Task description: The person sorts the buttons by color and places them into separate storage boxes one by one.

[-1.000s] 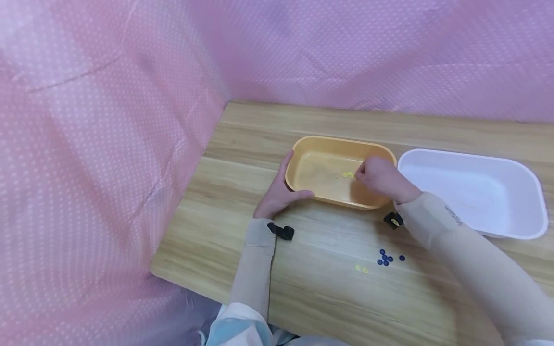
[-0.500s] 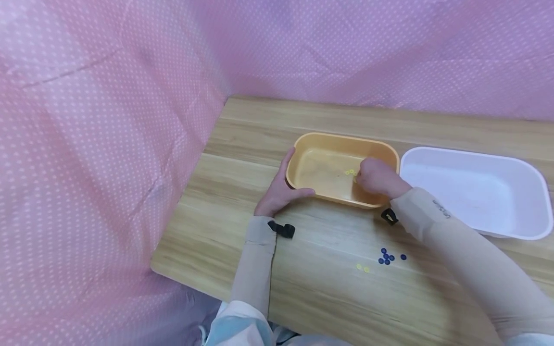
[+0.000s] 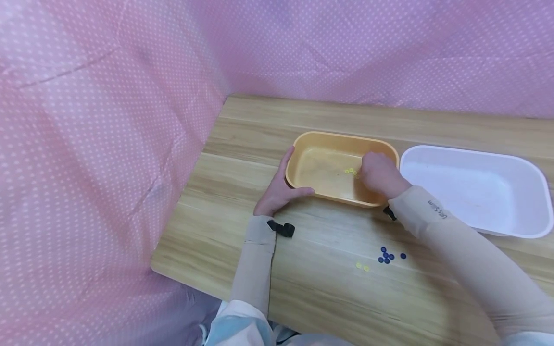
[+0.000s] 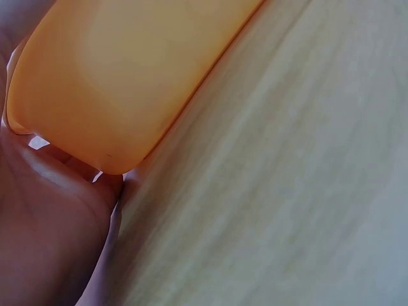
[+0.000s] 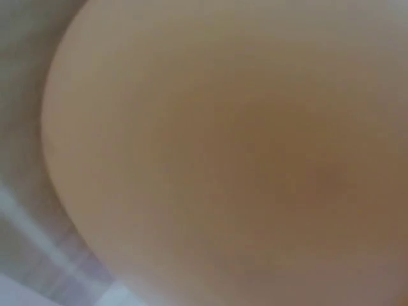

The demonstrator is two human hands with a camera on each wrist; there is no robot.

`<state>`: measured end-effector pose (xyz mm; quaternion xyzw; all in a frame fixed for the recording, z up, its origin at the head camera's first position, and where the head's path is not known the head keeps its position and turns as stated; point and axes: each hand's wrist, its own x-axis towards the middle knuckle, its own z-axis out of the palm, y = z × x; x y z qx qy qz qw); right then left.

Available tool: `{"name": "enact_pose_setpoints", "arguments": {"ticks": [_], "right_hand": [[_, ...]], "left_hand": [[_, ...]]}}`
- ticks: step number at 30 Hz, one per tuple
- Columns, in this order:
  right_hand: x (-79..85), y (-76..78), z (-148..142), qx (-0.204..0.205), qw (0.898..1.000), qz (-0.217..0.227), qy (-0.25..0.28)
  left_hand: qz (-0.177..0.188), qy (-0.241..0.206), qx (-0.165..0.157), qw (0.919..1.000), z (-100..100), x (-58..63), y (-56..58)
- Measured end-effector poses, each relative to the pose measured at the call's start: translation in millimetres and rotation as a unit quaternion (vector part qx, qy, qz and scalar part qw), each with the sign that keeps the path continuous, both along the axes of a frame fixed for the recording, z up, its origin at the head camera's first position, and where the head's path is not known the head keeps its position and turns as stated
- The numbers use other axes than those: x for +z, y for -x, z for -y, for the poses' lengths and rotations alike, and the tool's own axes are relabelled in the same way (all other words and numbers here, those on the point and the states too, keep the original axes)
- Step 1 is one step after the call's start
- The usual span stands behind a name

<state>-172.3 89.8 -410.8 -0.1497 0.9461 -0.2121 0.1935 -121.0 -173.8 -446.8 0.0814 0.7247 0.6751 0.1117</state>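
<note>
At wood-grain worktop (image 3: 316,278), by polka-dot sheeting (image 3: 108,144).
Touching orange basin (image 3: 318,168) with left fingers (image 3: 287,159) wide; cannot tell for right fingers (image 3: 370,166).

Left tub (image 3: 320,168) beside right tub (image 3: 476,187) on a table (image 3: 195,197), left hand (image 3: 277,194) against its left end, right hand (image 3: 381,174) and discs (image 3: 351,170) inside it, more discs (image 3: 385,255) in front, curtain (image 3: 346,48) behind.

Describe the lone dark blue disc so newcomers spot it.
On the wood-grain table, find the rectangular orange-yellow plastic tub. In the head view, five dark blue discs cluster below its right end. The lone dark blue disc lies apart, to their right.
</note>
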Motion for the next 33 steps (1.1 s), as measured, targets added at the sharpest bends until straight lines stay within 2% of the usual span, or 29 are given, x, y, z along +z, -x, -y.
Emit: {"name": "enact_pose_setpoints", "arguments": {"ticks": [10,24,33], "right_hand": [[-1.3,1.2,0.6,-0.023,1.0,0.003,-0.004],[1.6,0.7,1.1,-0.004,1.0,-0.023,-0.013],[1.2,0.0,1.3,-0.001,1.0,-0.014,-0.01]], "left_hand": [[0.003,-0.001,0.003,1.0,-0.2,-1.5,-1.0],[-0.003,0.007,0.001,1.0,0.8,-1.4,1.8],[0.0,-0.001,-0.004,1.0,0.5,1.9,0.7]]}}
